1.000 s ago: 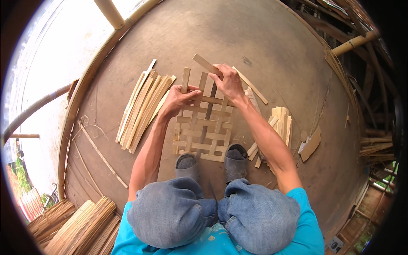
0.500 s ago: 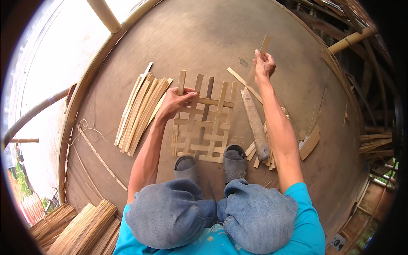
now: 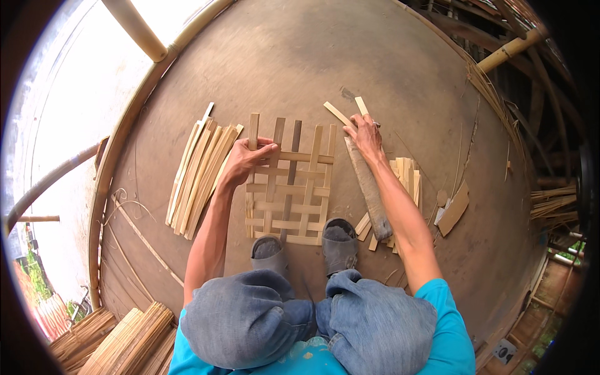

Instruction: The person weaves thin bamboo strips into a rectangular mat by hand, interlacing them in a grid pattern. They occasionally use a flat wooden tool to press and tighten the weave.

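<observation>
I saw the woven bamboo mat (image 3: 290,184) lying flat on the brown floor (image 3: 300,62), straight ahead of the person's knees, with both grey shoes (image 3: 337,240) planted on its near edge. It was an open lattice of pale strips crossing one another, with one darker strip among the uprights.

The left hand (image 3: 247,159) rested on the mat's far left corner, fingers curled down over the top crosswise strip and against the leftmost upright. It was closed loosely; I could not tell whether it gripped the strip or only pressed on it.

The right hand (image 3: 364,134) sat just off the mat's far right corner, apart from the lattice. It was curled around a loose bamboo strip (image 3: 340,114), whose two pale ends stuck out beyond the knuckles. Whether that was one strip or two, I could not make out, since the fingers covered the middle.

Under the right forearm lay a long dark tool or stick (image 3: 370,190), beside the mat's right edge. Its far end vanished beneath the hand, so I could not say if the hand touched it.

A bundle of cut strips (image 3: 200,172) lay left of the mat, near the left wrist. A smaller heap of short strips (image 3: 407,175) lay right of the forearm, partly hidden by it. The near edge of the mat was covered by the shoes and the denim-clad knees (image 3: 250,319).
</observation>
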The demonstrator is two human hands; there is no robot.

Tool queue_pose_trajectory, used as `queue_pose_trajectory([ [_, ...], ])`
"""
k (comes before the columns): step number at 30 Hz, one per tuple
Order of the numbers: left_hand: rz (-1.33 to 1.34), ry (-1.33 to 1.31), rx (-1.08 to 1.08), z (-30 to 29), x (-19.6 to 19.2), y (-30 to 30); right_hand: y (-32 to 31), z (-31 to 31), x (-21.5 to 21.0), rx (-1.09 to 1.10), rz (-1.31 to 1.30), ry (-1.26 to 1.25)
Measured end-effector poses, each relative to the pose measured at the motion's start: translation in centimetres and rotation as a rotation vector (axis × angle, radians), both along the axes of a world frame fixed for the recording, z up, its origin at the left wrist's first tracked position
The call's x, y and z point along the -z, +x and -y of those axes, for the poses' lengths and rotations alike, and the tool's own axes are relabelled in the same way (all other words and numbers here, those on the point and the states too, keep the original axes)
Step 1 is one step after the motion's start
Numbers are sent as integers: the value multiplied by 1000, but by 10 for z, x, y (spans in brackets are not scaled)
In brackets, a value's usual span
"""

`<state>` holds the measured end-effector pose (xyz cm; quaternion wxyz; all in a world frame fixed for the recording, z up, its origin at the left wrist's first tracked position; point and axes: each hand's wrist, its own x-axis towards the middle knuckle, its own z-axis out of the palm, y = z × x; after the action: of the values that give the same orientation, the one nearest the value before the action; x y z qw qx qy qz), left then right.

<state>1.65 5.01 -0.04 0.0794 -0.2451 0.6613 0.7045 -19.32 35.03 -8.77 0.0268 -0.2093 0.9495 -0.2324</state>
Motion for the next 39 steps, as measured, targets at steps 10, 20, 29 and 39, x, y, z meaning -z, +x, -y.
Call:
queue_pose_trajectory([
  [10,24,2,0,-3,-4,-2,-1,32,-52,-23,278,-615],
  [20,24,31,-7,-1,-3,-1,34,92,-74,-118,662,-534],
  [29,17,46,0,1,1,0,32,98,-61,-293,774,-521],
  [39,6,83,-14,-3,-1,2,20,89,-69,-379,809,-535],
])
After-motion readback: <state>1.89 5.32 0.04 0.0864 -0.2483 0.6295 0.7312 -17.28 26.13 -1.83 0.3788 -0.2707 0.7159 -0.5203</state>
